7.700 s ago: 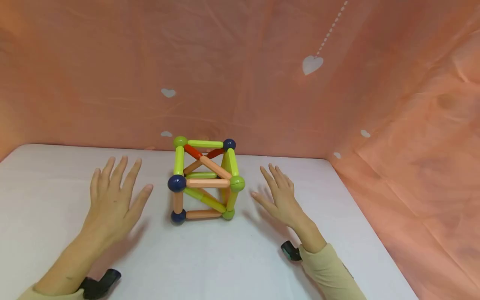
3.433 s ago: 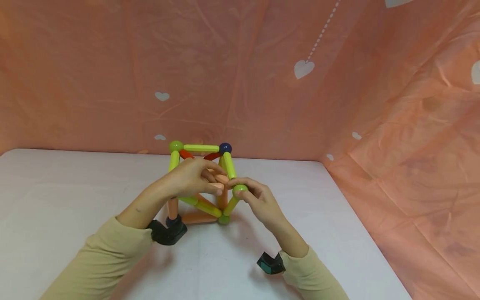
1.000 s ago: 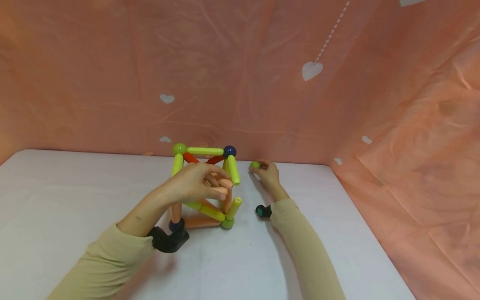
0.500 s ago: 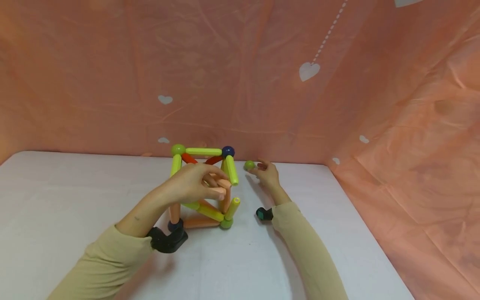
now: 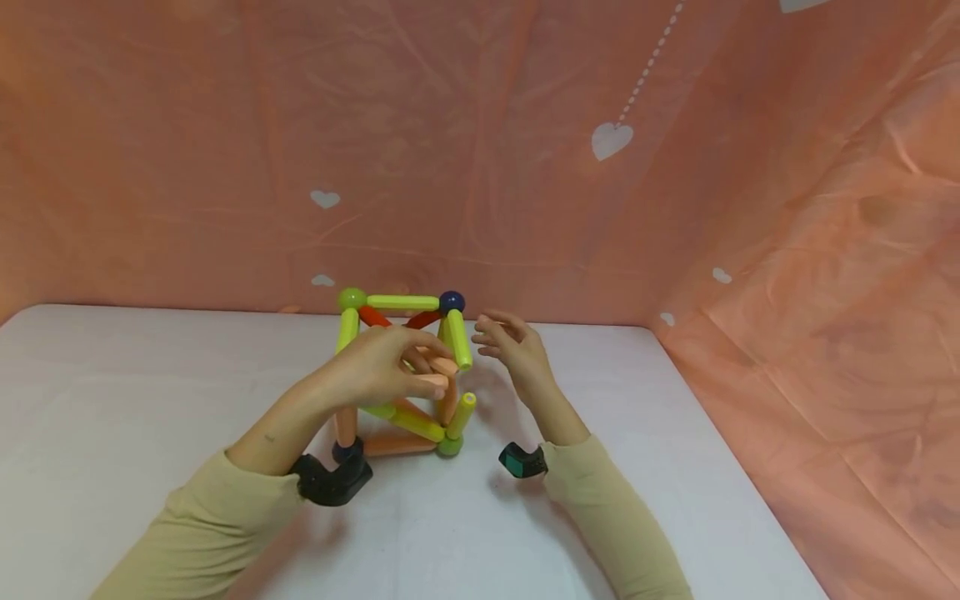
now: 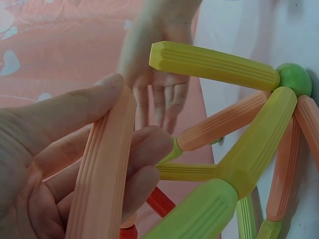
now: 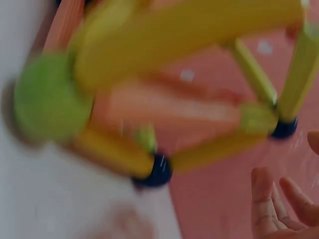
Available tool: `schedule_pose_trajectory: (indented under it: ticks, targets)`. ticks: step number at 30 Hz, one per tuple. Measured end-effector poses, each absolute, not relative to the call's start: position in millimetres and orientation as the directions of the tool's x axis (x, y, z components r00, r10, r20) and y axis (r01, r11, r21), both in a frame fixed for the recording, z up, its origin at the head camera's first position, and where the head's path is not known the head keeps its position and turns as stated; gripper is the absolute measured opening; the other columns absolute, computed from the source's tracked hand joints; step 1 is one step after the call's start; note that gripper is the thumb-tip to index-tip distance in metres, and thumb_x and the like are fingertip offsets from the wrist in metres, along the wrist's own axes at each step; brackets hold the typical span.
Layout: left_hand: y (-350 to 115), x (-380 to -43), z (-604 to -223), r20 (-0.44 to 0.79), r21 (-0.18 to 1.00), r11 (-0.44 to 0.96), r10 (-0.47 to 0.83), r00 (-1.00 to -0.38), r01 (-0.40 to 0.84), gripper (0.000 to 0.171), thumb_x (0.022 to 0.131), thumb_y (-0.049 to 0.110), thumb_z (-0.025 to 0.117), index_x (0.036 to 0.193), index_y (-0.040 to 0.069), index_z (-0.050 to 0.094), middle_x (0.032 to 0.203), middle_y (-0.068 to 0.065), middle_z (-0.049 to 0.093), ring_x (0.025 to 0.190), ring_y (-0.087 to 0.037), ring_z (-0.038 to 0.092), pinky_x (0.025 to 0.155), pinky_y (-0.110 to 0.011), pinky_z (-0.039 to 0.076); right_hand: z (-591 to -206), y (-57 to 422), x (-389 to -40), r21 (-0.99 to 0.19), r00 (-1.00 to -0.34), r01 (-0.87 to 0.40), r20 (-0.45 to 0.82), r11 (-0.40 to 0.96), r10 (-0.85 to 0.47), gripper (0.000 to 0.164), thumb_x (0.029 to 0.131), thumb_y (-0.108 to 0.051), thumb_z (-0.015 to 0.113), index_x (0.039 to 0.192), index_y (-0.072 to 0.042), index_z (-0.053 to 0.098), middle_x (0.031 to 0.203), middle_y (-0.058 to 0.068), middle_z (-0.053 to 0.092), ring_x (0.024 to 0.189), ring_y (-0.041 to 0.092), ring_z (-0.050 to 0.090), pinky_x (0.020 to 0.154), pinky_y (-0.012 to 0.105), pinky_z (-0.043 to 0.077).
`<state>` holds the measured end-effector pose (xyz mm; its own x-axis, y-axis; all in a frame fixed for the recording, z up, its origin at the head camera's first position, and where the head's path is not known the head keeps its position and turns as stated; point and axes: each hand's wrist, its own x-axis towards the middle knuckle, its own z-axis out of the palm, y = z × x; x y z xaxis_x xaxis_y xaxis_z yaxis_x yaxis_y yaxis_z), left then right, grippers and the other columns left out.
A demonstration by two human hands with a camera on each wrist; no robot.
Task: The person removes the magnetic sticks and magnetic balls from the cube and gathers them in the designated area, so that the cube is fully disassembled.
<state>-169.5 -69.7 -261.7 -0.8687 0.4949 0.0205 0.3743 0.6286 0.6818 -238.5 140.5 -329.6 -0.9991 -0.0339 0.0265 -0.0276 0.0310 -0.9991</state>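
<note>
A cube-like frame of magnetic rods and balls (image 5: 402, 302) stands on the white table. My left hand (image 5: 378, 362) reaches over its front and holds a peach rod (image 6: 102, 164) between thumb and fingers. A second peach rod (image 5: 444, 366) shows just past those fingers. At the near right corner, a green-yellow upper rod (image 5: 461, 342) and a yellow upright rod (image 5: 463, 412) have bare ends with a gap between them. My right hand (image 5: 521, 354) hovers beside that corner, fingers loosely bent and holding nothing. The lower corner keeps its green ball (image 7: 50, 97).
The white table (image 5: 600, 400) ends at the back against a peach cloth (image 5: 525, 167) with white hearts. A dark blue ball (image 5: 452, 302) tops the far right corner, a green ball (image 5: 352, 299) the far left. Black wrist cameras sit under both wrists.
My right hand took the green ball off the near upper right corner, set it at the table's back and let go. It has come back toward the frame, and the ball is hidden now.
</note>
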Motion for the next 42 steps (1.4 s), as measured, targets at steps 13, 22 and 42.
schedule_pose_trajectory:
  ticks: [13, 22, 42]
  targets:
    - [-71, -170, -261, 0.019, 0.675, 0.634, 0.495, -0.868, 0.376, 0.041, 0.084, 0.030, 0.075, 0.119, 0.012, 0.067, 0.092, 0.001, 0.071, 0.087, -0.017, 0.064, 0.078, -0.035, 0.053, -309, 119, -216, -0.999, -0.998, -0.019, 0.016, 0.048, -0.067, 0.040, 0.088, -0.021, 0.069, 0.124, -0.007, 0.060, 0.111, 0.014, 0.067, 0.081, 0.013, 0.066, 0.083, 0.032, 0.055]
    - [-74, -170, -263, 0.046, 0.683, 0.603, 0.528, -0.848, 0.413, 0.040, 0.084, 0.029, 0.075, 0.118, 0.011, 0.067, 0.095, 0.000, 0.071, 0.088, -0.018, 0.065, 0.080, -0.037, 0.054, -308, 117, -213, -0.994, -0.998, -0.017, 0.010, 0.104, -0.064, 0.035, 0.088, -0.020, 0.067, 0.121, -0.009, 0.065, 0.112, 0.010, 0.066, 0.093, 0.015, 0.060, 0.082, 0.028, 0.050]
    - [-72, -168, -262, 0.013, 0.687, 0.623, 0.505, -0.863, 0.374, 0.043, 0.084, 0.029, 0.075, 0.121, 0.011, 0.065, 0.103, -0.003, 0.070, 0.092, -0.023, 0.066, 0.082, -0.039, 0.054, -313, 124, -222, -0.992, -0.999, -0.029, 0.026, 0.122, -0.030, 0.034, 0.091, -0.009, 0.053, 0.123, -0.009, 0.066, 0.124, 0.010, 0.063, 0.099, 0.018, 0.055, 0.090, 0.033, 0.050]
